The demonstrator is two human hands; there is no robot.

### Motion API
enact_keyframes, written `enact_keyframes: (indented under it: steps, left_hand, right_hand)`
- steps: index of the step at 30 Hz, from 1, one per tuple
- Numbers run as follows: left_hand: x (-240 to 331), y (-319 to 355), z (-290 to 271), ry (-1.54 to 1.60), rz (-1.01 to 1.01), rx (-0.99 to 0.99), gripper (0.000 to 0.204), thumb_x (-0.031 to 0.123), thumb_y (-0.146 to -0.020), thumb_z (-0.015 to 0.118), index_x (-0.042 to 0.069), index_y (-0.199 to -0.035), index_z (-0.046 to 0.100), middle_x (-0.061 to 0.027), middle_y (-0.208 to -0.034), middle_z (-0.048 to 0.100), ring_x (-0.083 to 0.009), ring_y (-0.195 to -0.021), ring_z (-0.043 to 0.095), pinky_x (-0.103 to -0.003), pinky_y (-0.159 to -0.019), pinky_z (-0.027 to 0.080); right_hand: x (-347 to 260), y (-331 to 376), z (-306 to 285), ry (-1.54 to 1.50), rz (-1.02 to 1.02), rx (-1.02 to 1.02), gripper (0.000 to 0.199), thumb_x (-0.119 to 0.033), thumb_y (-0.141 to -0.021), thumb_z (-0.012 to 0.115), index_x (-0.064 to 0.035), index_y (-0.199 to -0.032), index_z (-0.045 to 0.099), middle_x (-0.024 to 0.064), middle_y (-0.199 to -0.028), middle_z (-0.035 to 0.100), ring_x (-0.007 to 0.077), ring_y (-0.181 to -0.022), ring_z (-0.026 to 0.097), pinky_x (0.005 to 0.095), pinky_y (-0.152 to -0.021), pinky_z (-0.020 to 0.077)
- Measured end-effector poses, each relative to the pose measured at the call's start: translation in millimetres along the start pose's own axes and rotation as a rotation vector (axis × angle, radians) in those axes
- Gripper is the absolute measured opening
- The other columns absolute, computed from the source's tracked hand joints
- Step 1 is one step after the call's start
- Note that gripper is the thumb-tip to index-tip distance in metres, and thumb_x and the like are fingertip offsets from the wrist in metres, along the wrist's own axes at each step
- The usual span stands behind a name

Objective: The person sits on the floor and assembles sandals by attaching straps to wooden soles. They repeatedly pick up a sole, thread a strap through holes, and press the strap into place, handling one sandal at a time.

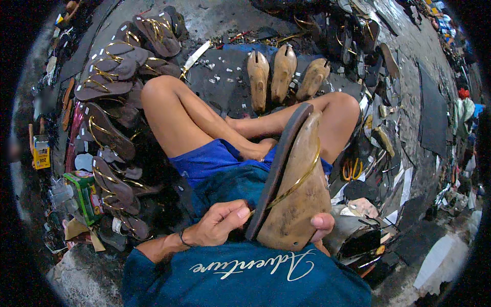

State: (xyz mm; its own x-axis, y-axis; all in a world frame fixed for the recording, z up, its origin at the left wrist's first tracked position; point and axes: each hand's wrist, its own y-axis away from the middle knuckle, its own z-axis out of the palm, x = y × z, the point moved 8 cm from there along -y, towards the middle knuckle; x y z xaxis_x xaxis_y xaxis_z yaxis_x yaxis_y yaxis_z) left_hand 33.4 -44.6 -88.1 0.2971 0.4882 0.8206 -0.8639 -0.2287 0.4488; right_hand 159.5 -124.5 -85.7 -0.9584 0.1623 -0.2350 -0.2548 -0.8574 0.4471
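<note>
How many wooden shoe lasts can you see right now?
4: three lasts stand side by side on the floor beyond the knees, one held against the lap. Clutter may hide others.

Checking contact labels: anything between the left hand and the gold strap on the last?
Nothing visible. The left hand has its fingers right at the gold strap end beside the dark sole edge.

The wooden last (296,199) stands on the lap, gripped at its near end between the left hand (220,225) and right hand (322,225). On its left face lies a sole (279,163). Beyond the grip, three lasts (284,74) lie on the floor. Left of it, sandals (110,133) are piled; right, scissors (350,169).
</note>
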Motion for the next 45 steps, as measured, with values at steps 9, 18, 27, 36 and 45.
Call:
enact_keyframes:
  steps: [9,18,27,36,45]
  left_hand:
    - [-3.0,-37.2,-0.4,0.224,0.160,-0.147,0.041,0.038,-0.097,0.055,0.005,-0.122,0.050,-0.0015,-0.121,0.052,-0.0091,-0.110,0.047,-0.027,-0.093,0.039]
    - [13.1,-22.6,-85.7,0.059,0.271,0.281,0.069,0.021,-0.091,0.065,0.004,-0.148,0.030,-0.0102,-0.145,0.042,-0.0190,-0.131,0.041,-0.034,-0.111,0.030]
    - [-52.2,-16.1,-106.1,-0.099,0.202,0.655,0.054,0.003,-0.088,0.060,0.001,-0.139,0.042,-0.0084,-0.127,0.053,-0.0154,-0.115,0.052,-0.029,-0.101,0.040]
    - [-54.5,-18.5,-104.4,0.527,0.066,0.478,0.055,0.005,-0.090,0.056,0.002,-0.142,0.038,-0.0078,-0.128,0.054,-0.0130,-0.108,0.056,-0.026,-0.092,0.047]
    - [77.5,-83.5,-144.8,0.761,0.704,0.239,0.058,0.048,-0.097,0.045,0.003,-0.135,0.043,-0.0077,-0.130,0.052,-0.0235,-0.118,0.050,-0.037,-0.103,0.038]
  right_hand:
    - [-14.0,-21.6,6.8,0.490,0.125,-0.550,0.098,-0.022,-0.060,0.073,0.0032,-0.143,0.027,0.0236,-0.134,0.048,0.0369,-0.119,0.052,0.0467,-0.100,0.0434]
    - [11.4,-119.6,-31.6,0.989,-0.004,-0.132,0.091,-0.010,-0.068,0.080,-0.0011,-0.142,0.027,0.0131,-0.134,0.045,0.0275,-0.123,0.046,0.0403,-0.105,0.0377]
    - [77.0,-138.8,-65.1,1.342,-0.044,-0.083,0.102,-0.014,-0.066,0.079,0.0063,-0.141,0.012,0.0200,-0.128,0.042,0.0297,-0.120,0.044,0.0369,-0.105,0.0367]
    - [40.2,-118.5,6.3,1.418,-0.188,-0.213,0.111,-0.020,-0.071,0.082,0.0058,-0.145,0.004,0.0220,-0.138,0.038,0.0285,-0.126,0.044,0.0383,-0.106,0.0369]
    - [1.6,-125.2,82.9,1.572,-0.583,-0.296,0.078,-0.019,-0.083,0.071,0.0048,-0.142,0.027,0.0259,-0.138,0.042,0.0361,-0.130,0.042,0.0407,-0.108,0.0338]
